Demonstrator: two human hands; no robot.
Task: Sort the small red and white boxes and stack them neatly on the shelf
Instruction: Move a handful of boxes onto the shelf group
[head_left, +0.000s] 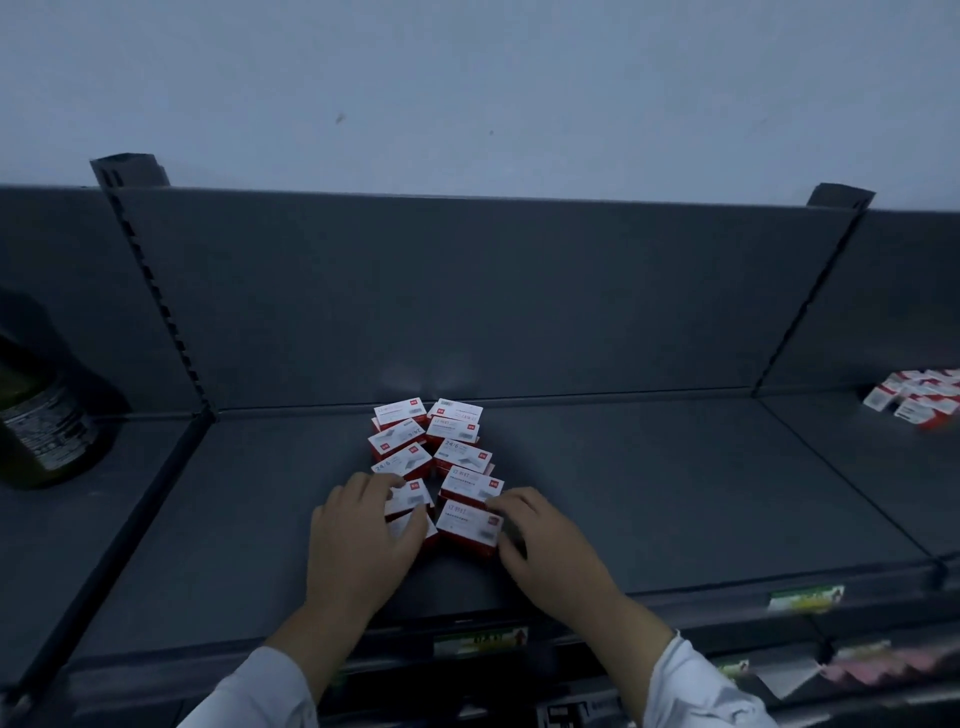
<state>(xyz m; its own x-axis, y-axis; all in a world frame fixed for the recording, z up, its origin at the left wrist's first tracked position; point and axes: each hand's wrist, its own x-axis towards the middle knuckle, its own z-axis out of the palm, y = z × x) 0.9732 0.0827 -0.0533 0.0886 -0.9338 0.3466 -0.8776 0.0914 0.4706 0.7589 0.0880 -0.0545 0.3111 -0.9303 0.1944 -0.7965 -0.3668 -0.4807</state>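
Several small red and white boxes (457, 452) stand in two rough rows running from the shelf's back panel toward me on the dark grey shelf (649, 493). My left hand (358, 540) grips the nearest boxes of the left row (410, 499), fingers on top and thumb across the front one. My right hand (545, 545) holds the nearest box of the right row (467, 527), fingers at its far corner and thumb against its right end. Both hands sit at the front of the pile.
A dark bottle with a label (41, 410) stands on the neighbouring shelf bay at the left. More red and white boxes (919, 397) lie heaped in the bay at the right. Price tags (480, 642) line the shelf's front edge.
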